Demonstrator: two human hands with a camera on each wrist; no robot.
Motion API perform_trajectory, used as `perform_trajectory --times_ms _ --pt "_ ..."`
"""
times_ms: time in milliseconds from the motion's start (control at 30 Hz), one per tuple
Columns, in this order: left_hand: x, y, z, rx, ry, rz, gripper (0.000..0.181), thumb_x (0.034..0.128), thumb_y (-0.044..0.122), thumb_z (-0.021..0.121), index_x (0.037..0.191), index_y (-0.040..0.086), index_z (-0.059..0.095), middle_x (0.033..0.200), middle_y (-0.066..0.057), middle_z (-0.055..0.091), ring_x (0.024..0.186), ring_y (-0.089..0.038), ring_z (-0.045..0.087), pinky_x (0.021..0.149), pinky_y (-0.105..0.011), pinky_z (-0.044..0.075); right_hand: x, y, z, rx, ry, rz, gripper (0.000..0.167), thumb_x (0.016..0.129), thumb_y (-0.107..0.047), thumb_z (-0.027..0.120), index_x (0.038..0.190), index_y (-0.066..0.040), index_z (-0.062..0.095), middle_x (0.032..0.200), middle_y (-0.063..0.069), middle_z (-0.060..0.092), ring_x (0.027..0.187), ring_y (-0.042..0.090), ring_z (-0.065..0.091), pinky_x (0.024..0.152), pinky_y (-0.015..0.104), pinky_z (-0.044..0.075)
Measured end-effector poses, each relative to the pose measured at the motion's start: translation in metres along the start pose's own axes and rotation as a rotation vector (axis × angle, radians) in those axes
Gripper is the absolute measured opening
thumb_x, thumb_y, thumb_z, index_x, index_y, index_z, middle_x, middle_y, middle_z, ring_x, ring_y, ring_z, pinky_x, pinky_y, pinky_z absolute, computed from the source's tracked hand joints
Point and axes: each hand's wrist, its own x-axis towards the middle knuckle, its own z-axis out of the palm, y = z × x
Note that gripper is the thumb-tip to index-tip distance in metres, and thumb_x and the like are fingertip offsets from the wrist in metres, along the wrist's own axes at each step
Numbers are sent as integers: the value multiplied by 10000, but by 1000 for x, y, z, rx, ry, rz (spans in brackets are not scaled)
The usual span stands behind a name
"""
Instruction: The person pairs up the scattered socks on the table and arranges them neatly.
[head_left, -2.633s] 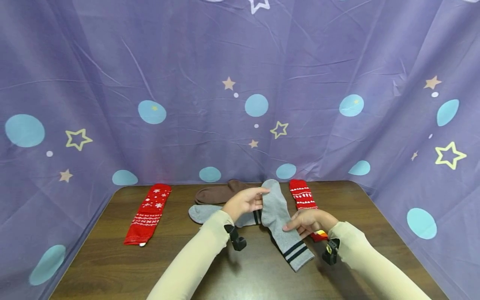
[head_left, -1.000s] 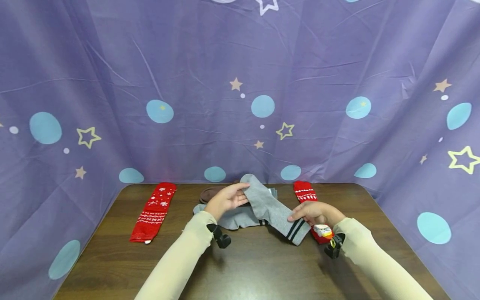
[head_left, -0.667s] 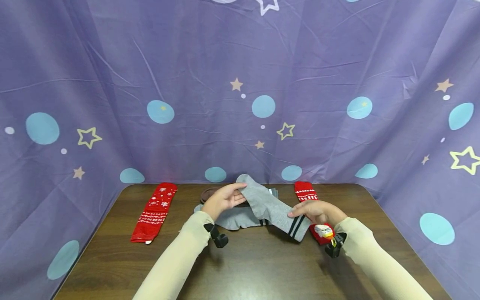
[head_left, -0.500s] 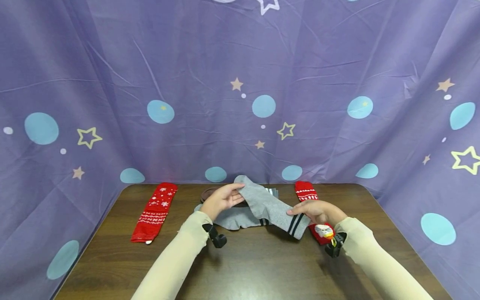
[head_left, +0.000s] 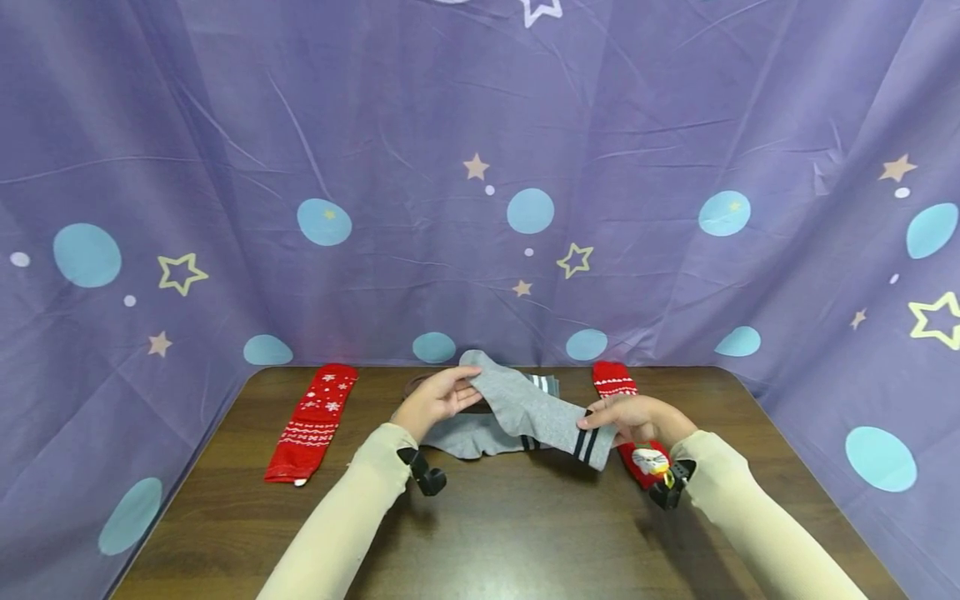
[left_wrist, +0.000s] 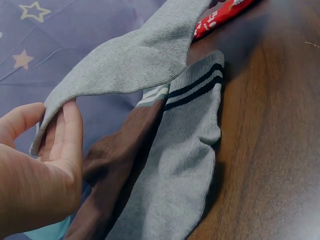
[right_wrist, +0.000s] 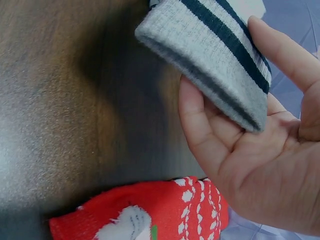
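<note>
A grey sock (head_left: 525,408) with two black stripes at its cuff hangs above the table between both hands. My left hand (head_left: 438,400) pinches its toe end between thumb and fingers, as the left wrist view shows. At the cuff, my right hand (head_left: 633,419) holds the sock with the thumb over the stripes and the fingers beneath. Under it a second grey striped sock (left_wrist: 175,170) lies flat. Beside that lies a brown sock (left_wrist: 117,155) with white bands at its cuff, mostly hidden in the head view.
A red snowflake sock (head_left: 311,425) lies at the table's left. Another red sock (right_wrist: 135,212), with a white animal figure, lies under my right hand. The brown wooden table (head_left: 487,533) meets a purple patterned curtain (head_left: 420,167) at its back edge.
The held grey sock has swung from steep to more level and shifted left, its cuff end rising. My right hand has moved closer to the cuff; my left hand has moved left.
</note>
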Motion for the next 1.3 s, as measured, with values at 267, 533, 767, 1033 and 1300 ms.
perform_trajectory --times_ms 267,533,767,1033,1300 --pt "-1 2 -2 -11 15 16 32 1022 86 553 1011 94 582 862 -30 692 1142 -259 626 1239 -451 334 -2 -8 -5 62 -28 -41 144 1011 -109 573 929 -177 668 924 -62 750 883 98 699 844 322 577" --pt "-1 1 -2 -39 -24 27 121 1032 174 548 1106 81 574 933 -56 709 1442 -343 436 1249 -454 311 -3 -9 -3 199 -21 -81 275 1052 -93 481 933 -200 704 920 -69 763 872 80 713 838 280 567" --pt "-3 0 -2 -59 -35 22 101 1041 204 556 1066 109 580 871 -14 725 1090 -223 650 1249 -441 313 -5 -13 1 339 16 -95 298 1062 -101 467 935 -199 719 911 -74 774 852 61 725 808 240 575" --pt "-6 3 -6 -96 -36 48 31 1044 148 550 1039 134 578 859 9 724 951 -175 679 1261 -460 288 -5 -13 1 382 47 -90 318 1057 -91 463 909 -195 724 890 -66 776 834 60 728 780 233 584" --pt "-6 1 -11 -110 -49 54 72 1037 93 523 1006 99 588 849 -12 724 820 -143 696 1266 -464 272 -6 -8 -2 399 80 -90 308 1046 -87 480 899 -193 728 882 -61 777 827 65 729 770 230 588"
